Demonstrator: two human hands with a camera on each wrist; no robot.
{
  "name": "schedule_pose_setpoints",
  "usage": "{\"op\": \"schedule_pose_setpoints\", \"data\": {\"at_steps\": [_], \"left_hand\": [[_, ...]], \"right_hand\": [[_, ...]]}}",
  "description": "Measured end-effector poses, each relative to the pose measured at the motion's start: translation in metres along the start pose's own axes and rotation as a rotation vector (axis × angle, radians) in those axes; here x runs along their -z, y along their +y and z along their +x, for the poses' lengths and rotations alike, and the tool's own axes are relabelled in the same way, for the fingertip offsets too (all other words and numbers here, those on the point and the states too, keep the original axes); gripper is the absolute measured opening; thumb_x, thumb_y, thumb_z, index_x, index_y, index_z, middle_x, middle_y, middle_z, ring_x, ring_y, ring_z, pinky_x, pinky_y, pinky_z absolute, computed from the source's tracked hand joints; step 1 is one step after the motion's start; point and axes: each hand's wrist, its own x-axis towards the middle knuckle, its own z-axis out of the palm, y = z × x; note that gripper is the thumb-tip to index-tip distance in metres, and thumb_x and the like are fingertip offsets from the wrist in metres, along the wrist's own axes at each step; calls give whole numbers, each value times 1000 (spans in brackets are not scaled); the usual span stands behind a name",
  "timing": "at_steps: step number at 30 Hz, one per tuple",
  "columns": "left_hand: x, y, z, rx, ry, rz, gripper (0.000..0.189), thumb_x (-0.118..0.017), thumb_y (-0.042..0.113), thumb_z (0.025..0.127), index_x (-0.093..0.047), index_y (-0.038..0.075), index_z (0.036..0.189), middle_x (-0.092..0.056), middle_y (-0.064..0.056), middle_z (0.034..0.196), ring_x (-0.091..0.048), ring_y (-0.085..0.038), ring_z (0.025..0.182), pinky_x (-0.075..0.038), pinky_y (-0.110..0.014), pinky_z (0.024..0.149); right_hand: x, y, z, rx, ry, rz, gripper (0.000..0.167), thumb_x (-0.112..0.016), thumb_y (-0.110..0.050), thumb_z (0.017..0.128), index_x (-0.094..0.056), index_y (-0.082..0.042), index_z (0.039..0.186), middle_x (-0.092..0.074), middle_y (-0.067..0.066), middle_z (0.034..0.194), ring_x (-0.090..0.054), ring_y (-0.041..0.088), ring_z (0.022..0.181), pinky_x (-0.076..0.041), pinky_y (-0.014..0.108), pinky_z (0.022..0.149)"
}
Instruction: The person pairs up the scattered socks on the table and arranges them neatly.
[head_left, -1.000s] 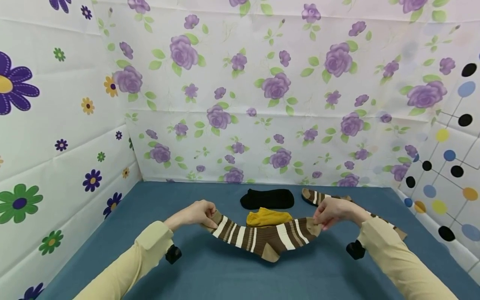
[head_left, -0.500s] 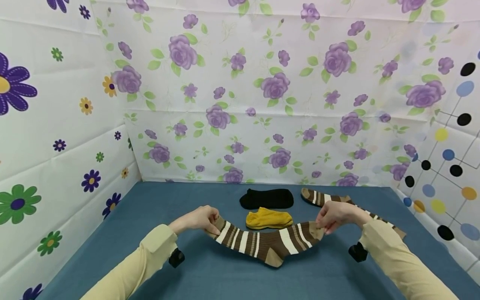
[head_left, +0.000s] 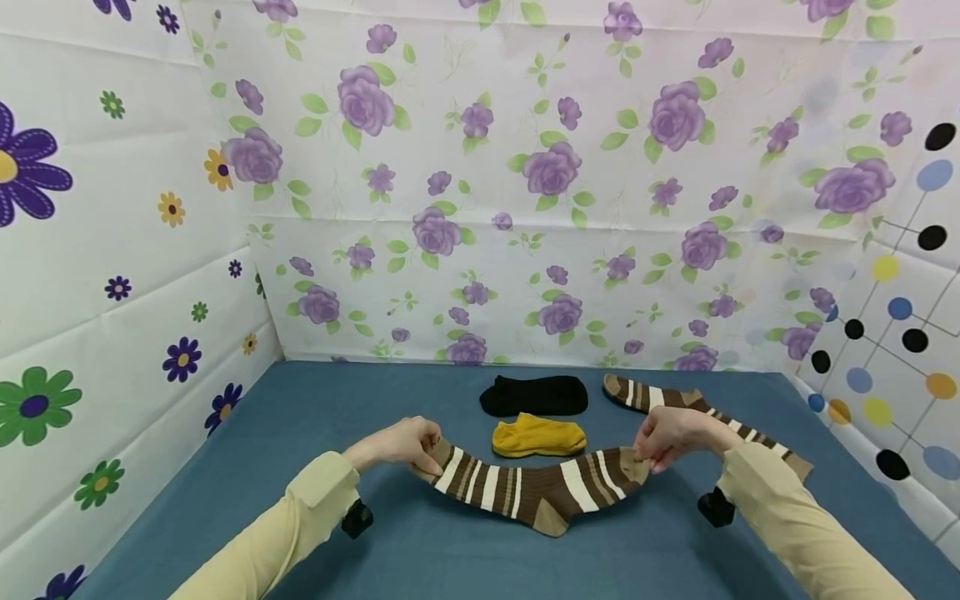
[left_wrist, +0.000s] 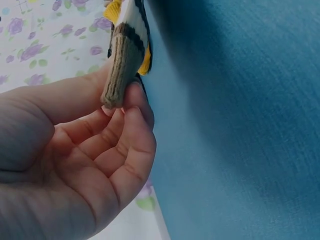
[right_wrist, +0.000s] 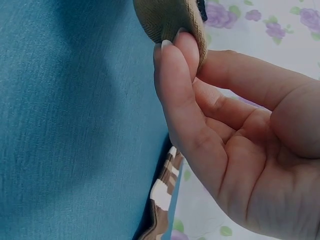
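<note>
A brown sock with white and tan stripes (head_left: pixel 517 490) hangs stretched between my two hands, sagging in the middle with its tan heel lowest. At its tan cuff my left hand (head_left: pixel 405 444) pinches it; the left wrist view shows the ribbed cuff (left_wrist: pixel 120 75) between thumb and fingers. My right hand (head_left: pixel 675 435) pinches the tan toe end (right_wrist: pixel 167 20), seen close up in the right wrist view. A second striped sock (head_left: pixel 712 417) lies flat at the back right, partly hidden behind my right hand and forearm.
Behind the held sock, a folded yellow sock (head_left: pixel 538 436) lies on the blue cloth (head_left: pixel 360 392), with a black sock (head_left: pixel 534 396) beyond it. A floral sheet (head_left: pixel 480 208) rises at the back, and patterned sheets flank both sides.
Both hands have moved slightly nearer and lower with the striped sock, the left also a little to the right. The yellow sock, partly covered before, now shows fully.
</note>
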Motion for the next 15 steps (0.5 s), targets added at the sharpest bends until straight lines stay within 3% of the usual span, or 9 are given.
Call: {"op": "schedule_pose_setpoints", "data": {"at_steps": [6, 15], "left_hand": [[-4, -3, 1, -10, -3, 5, 28, -70, 1, 77, -43, -1, 70, -28, 3, 53, -25, -8, 43, -27, -24, 45], [-8, -7, 4, 35, 9, 17, 27, -71, 0, 76, -44, 0, 69, -28, 2, 53, -26, -9, 43, -29, -24, 43]], "right_hand": [[-2, 3, 2, 1, 11, 2, 8, -58, 4, 83, -65, 5, 87, -62, 15, 73, -59, 16, 56, -51, 35, 60], [-4, 7, 7, -21, 28, 8, 7, -59, 4, 83, -65, 5, 87, -61, 14, 72, -58, 16, 56, -51, 34, 59]]}}
